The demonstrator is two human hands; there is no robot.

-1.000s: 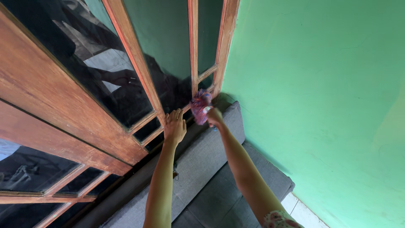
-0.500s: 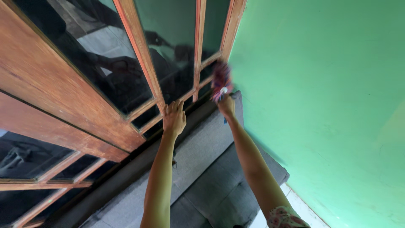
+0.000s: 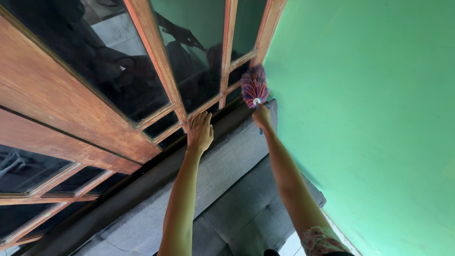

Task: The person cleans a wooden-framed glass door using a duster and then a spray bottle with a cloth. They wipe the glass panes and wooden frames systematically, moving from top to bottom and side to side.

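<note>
From the head camera we see our right hand [image 3: 262, 116] stretched up and forward, closed around the handle of a duster [image 3: 254, 86]. The duster's fluffy head is a mix of red, pink and blue strands with a small white cap at its base, just above our knuckles. It stands upright from the fist and rests against the lower corner of the wooden window frame [image 3: 156, 61], right where the frame meets the green wall [image 3: 360, 104].

Our left hand [image 3: 200, 132] is to the left of the right one, well apart from it, and holds nothing. Its fingers are spread and lie flat against the bottom rail of the frame, at the foot of one upright wooden bar (the palm faces the wood, so we see only the back of the hand).

Above both hands are the dark glass panes [image 3: 199, 47], set between reddish-brown bars; they carry dim reflections that we cannot make out clearly. To the left of the left hand the frame runs on in broader worn wooden boards with more dark panes below them.

Under our forearms lies a grey sofa [image 3: 227, 189], its back pushed up just beneath the window and its seat cushions nearer to us. Near the lower edge, by our right upper arm, a flowered sleeve [image 3: 320, 242] shows, and beside it a strip of pale floor [image 3: 291, 246].
</note>
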